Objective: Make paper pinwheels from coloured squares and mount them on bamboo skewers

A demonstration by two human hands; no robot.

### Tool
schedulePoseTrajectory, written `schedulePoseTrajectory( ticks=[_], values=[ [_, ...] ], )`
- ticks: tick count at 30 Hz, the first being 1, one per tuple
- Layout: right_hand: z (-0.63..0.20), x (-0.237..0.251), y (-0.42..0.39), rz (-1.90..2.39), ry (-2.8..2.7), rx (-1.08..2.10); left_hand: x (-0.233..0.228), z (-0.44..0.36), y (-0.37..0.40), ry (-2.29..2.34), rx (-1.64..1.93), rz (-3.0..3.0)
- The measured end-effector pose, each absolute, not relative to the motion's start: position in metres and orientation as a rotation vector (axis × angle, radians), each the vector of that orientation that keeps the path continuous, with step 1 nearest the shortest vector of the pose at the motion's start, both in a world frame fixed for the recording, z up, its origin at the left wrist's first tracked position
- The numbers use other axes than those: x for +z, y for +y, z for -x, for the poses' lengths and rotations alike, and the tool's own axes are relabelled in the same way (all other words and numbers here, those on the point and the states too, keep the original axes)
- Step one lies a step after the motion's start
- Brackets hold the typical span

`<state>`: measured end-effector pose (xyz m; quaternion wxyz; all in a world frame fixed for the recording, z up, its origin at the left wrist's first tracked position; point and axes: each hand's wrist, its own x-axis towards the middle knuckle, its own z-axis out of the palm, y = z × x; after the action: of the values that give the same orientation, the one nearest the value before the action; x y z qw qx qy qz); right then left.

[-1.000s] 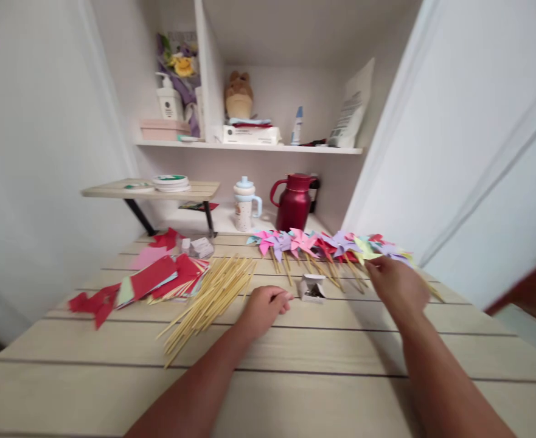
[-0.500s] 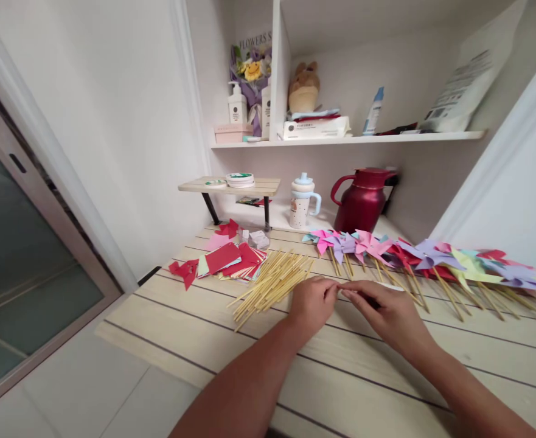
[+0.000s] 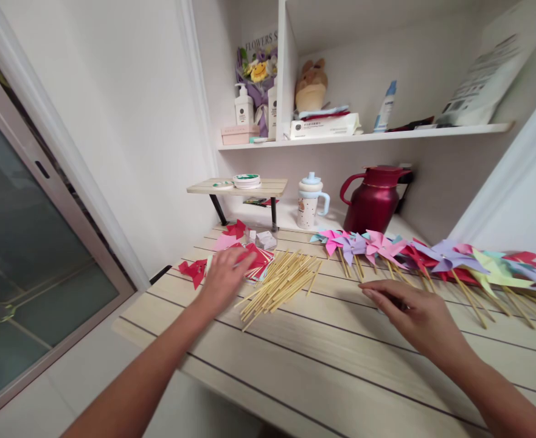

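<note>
My left hand [image 3: 226, 278] reaches over the stack of coloured paper sheets [image 3: 261, 260], its fingers stretched and partly hiding the sheets. Whether it touches the top one I cannot tell. Over the bare boards, my right hand [image 3: 411, 310] is closed in a pinch; what its fingertips hold, if anything, is too small to make out. Between the hands lies a loose pile of thin wooden sticks [image 3: 280, 283]. Red folded paper pieces [image 3: 193, 272] rest left of the stack. Beyond the right hand, a row of paper pinwheels [image 3: 443, 255] on sticks stretches rightward.
Small clear boxes [image 3: 266, 239] sit behind the sheets. A raised wooden stand [image 3: 204, 186] carries round white items. Farther back are a lidded cup [image 3: 308, 204] and a red thermos jug [image 3: 372, 201]. Above them runs a white shelf [image 3: 363, 137].
My hands were together near the right end of the stick pile. The left has moved left to the paper stack and opened; the right stays pinched. The view has shifted slightly.
</note>
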<state>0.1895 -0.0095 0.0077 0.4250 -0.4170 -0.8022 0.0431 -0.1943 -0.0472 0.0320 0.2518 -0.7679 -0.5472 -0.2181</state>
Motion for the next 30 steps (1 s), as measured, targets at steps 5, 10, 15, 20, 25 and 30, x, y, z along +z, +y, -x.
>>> schedulePoseTrajectory(
  ticks=[5, 10, 15, 20, 25, 30],
  values=[
    [-0.191, 0.003, -0.009, 1.004, -2.014, 0.07, 0.057, 0.254, -0.059, -1.738, -0.534, 1.875],
    [-0.193, -0.005, -0.005, 0.989, -2.017, 0.092, 0.051, 0.273, -0.052, -1.856, -0.367, 2.006],
    [-0.194, -0.007, -0.002, 1.025, -2.001, 0.102, 0.025, 0.273, -0.037, -1.991, -0.413, 2.241],
    [-0.189, -0.002, -0.005, 1.04, -2.022, 0.132, 0.018, 0.265, -0.026, -2.057, -0.55, 2.289],
    [-0.185, 0.004, -0.009, 0.982, -2.065, 0.119, 0.018, 0.262, -0.014, -2.16, -0.751, 2.224],
    [-0.183, 0.01, -0.013, 0.956, -2.09, 0.122, 0.025, 0.267, -0.003, -2.226, -0.828, 2.056]
  ],
)
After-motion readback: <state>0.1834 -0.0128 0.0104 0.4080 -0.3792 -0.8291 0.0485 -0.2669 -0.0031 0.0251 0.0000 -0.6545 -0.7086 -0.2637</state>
